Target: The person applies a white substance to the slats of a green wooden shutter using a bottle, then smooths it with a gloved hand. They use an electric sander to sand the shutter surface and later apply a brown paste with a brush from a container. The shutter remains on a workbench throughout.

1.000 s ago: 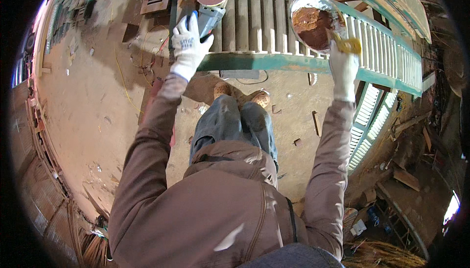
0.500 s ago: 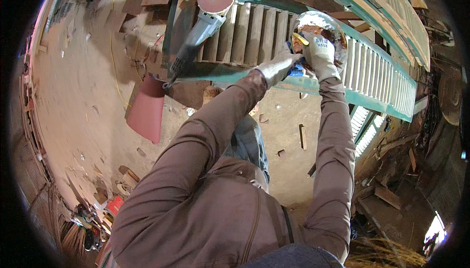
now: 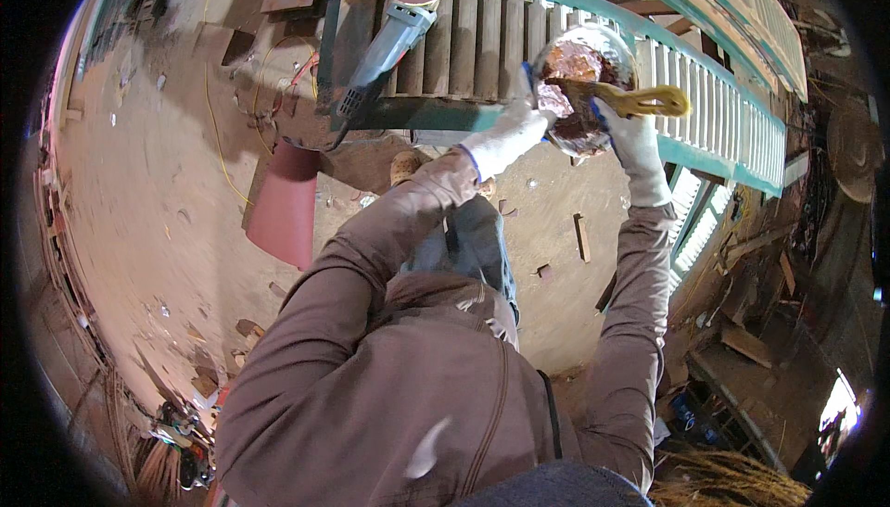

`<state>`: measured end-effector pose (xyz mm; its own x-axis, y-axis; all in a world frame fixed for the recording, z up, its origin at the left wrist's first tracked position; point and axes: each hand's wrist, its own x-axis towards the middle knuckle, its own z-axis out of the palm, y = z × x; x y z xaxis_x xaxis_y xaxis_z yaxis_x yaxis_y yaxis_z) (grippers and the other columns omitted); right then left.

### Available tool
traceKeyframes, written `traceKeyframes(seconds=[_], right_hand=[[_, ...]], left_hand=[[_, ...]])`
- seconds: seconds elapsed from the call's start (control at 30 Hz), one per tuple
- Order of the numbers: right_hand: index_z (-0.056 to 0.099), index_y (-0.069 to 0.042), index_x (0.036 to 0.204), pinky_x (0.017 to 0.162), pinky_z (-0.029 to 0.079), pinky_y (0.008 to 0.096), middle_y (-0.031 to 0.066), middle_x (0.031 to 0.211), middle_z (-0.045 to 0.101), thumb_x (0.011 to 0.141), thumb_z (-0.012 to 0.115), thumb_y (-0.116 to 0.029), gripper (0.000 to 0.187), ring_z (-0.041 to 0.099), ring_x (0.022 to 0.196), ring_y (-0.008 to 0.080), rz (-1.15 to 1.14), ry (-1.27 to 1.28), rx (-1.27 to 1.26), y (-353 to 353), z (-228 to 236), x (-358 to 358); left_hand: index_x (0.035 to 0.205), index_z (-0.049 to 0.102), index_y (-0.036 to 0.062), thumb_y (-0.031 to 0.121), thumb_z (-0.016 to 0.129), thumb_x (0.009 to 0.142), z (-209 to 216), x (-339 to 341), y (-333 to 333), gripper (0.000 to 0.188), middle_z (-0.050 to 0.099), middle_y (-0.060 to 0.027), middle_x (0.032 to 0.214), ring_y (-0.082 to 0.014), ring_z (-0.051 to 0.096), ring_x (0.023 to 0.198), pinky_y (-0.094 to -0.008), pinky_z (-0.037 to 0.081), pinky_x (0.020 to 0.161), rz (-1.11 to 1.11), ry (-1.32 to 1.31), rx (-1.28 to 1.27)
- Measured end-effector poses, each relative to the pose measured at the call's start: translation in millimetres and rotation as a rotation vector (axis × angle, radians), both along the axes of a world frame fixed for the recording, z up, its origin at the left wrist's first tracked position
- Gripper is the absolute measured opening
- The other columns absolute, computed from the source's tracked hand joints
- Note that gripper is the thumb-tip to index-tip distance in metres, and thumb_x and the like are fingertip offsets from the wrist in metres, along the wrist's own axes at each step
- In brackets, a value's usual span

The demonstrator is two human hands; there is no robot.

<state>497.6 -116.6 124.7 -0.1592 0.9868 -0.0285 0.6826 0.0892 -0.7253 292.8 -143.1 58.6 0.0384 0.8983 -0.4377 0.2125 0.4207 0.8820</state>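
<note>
My left hand is closed on the near left rim of a round, shiny, silvery container. Reddish-brown matter and pale smears cover its inside. On the container's right side, my right hand grips a flat hand tool with a yellowish handle. The handle points right and has a hole at its end; the tool's darker, flat end reaches left over the container. Whether that end is a blade or bristles, I cannot tell. Both hands wear whitish gloves with blue edges. Beneath the container lies a green-framed louvred shutter.
A grey power sander with a round reddish disc rests on the shutter's left part. Below it, a curved red sheet stands on the floor. More louvred panels lean at the far right. Wood scraps litter the floor.
My right hand has moved right and down, swinging the yellow handle out to the right. My left hand has shifted slightly left and down, and the container appears tipped and a little lower.
</note>
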Motion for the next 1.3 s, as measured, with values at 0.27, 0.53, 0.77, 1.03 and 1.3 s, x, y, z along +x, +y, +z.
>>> traceKeyframes(seconds=[0.27,0.53,0.77,1.03,1.3], right_hand=[[0.068,0.006,0.121,0.086,0.061,0.0336,0.0140,0.120,0.067,0.095,0.071,-0.005,0.028,0.069,0.102,0.0206,-0.316,0.443,0.002,-104.4,32.2,-27.9],[0.074,0.001,0.107,0.080,0.058,0.0322,0.0090,0.104,0.075,0.092,0.075,-0.014,0.021,0.072,0.092,0.0179,-0.295,0.238,0.004,-91.0,22.7,-111.5],[0.068,-0.010,0.123,0.091,0.056,0.0394,0.0106,0.113,0.073,0.086,0.075,-0.016,0.039,0.071,0.102,0.0286,-0.135,-0.526,0.366,-89.4,43.1,-205.8],[0.064,-0.006,0.128,0.083,0.056,0.0419,0.0146,0.114,0.072,0.083,0.073,-0.010,0.046,0.071,0.098,0.0301,-0.254,-0.377,0.504,-95.7,39.5,-207.2],[0.064,-0.004,0.128,0.088,0.054,0.0414,0.0164,0.116,0.071,0.082,0.075,-0.013,0.049,0.069,0.102,0.0315,-0.159,-0.278,0.354,-120.0,40.6,-221.9]], left_hand=[[0.152,0.032,0.0125,0.009,0.066,0.091,66.2,-126.9,-45.2,0.070,0.062,-0.0056,0.110,-0.0073,0.060,0.080,-0.0213,0.051,0.064,0.089,-0.386,-0.103],[0.157,0.024,0.0071,0.008,0.070,0.084,63.7,-174.2,-67.9,0.087,0.043,-0.0152,0.145,-0.0200,0.059,0.114,-0.0292,0.056,0.084,0.058,-0.399,-0.075],[0.162,0.022,0.0160,0.000,0.067,0.085,57.2,-179.0,-91.7,0.090,0.059,-0.0075,0.137,-0.0141,0.060,0.113,-0.0264,0.053,0.087,0.008,-0.207,0.200],[0.163,0.017,0.0123,-0.005,0.066,0.082,92.1,-205.9,-94.8,0.097,0.038,-0.0125,0.156,-0.0202,0.048,0.136,-0.0305,0.049,0.102,0.017,-0.452,-0.070],[0.162,0.021,0.0133,-0.008,0.061,0.083,67.4,-197.7,-97.5,0.091,0.048,-0.0094,0.147,-0.0156,0.054,0.120,-0.0266,0.049,0.092,-0.007,-0.445,0.131]])
